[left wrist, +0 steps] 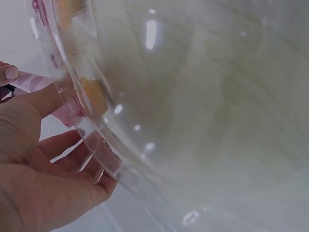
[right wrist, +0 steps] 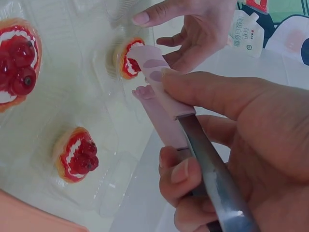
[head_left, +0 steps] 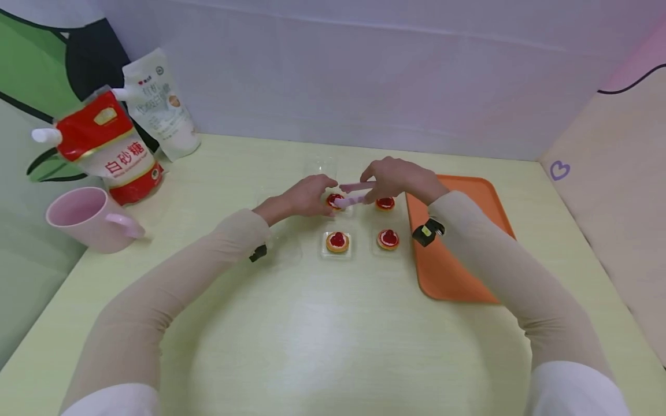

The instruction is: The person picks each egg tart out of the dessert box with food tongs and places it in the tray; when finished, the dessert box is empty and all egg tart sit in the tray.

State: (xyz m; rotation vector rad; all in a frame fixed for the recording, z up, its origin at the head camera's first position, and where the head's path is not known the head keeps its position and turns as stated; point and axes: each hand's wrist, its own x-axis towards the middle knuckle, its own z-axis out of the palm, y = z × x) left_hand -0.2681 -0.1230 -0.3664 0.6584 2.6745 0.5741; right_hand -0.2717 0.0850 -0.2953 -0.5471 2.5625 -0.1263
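My right hand (head_left: 398,176) grips a pair of tongs (right wrist: 154,77) with pink paw-shaped tips and metal arms. The tips are spread apart, and the upper one overlaps a red-fruit tart (right wrist: 129,59) in the right wrist view. My left hand (head_left: 309,196) reaches in from the other side of this tart, thumb and fingers apart. Clear plastic (left wrist: 203,96) fills much of the left wrist view and partly covers the left fingertips. Other such tarts sit nearby in clear containers: a front left tart (head_left: 337,242), a front right tart (head_left: 388,239) and a back right tart (head_left: 385,203).
An orange tray (head_left: 452,271) lies to the right, under my right forearm. On the left stand a pink mug (head_left: 85,222), a red-and-white sugar pouch (head_left: 119,156) and a white spouted pouch (head_left: 161,110). A wall (head_left: 333,75) borders the table's back edge.
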